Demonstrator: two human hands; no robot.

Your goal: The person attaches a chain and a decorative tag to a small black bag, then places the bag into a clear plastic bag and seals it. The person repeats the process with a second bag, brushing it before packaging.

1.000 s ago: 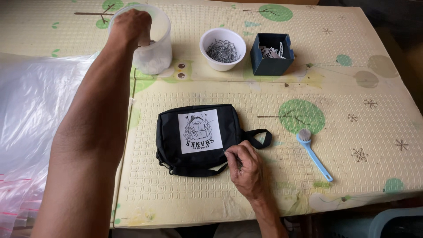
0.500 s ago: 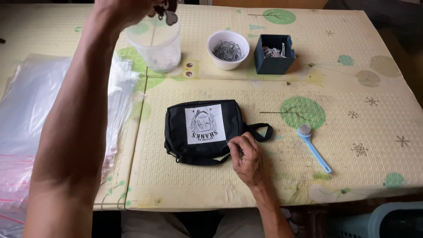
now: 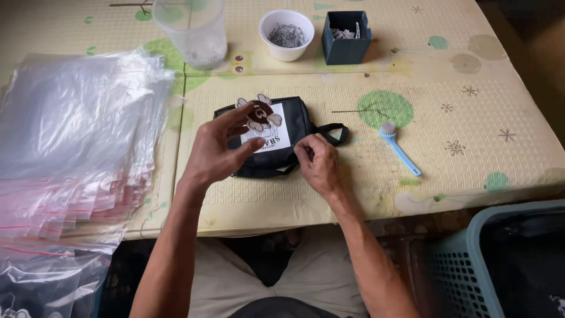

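A small black pouch (image 3: 300,126) with a white printed patch and a side loop lies on the patterned mat. My left hand (image 3: 218,150) hovers over its left half and holds a small brown and white animal-shaped charm (image 3: 259,112) between thumb and fingers. My right hand (image 3: 318,162) rests on the pouch's right lower edge, fingers pinched on the pouch near the zipper.
A stack of clear plastic bags (image 3: 76,135) covers the left. At the back stand a clear plastic cup (image 3: 191,29), a white bowl of metal bits (image 3: 286,34) and a dark blue box (image 3: 346,36). A blue brush (image 3: 399,147) lies right; a blue-grey basket (image 3: 500,259) stands lower right.
My left hand came down from the clear cup at the back to the pouch, carrying the charm. My right hand stayed on the pouch.
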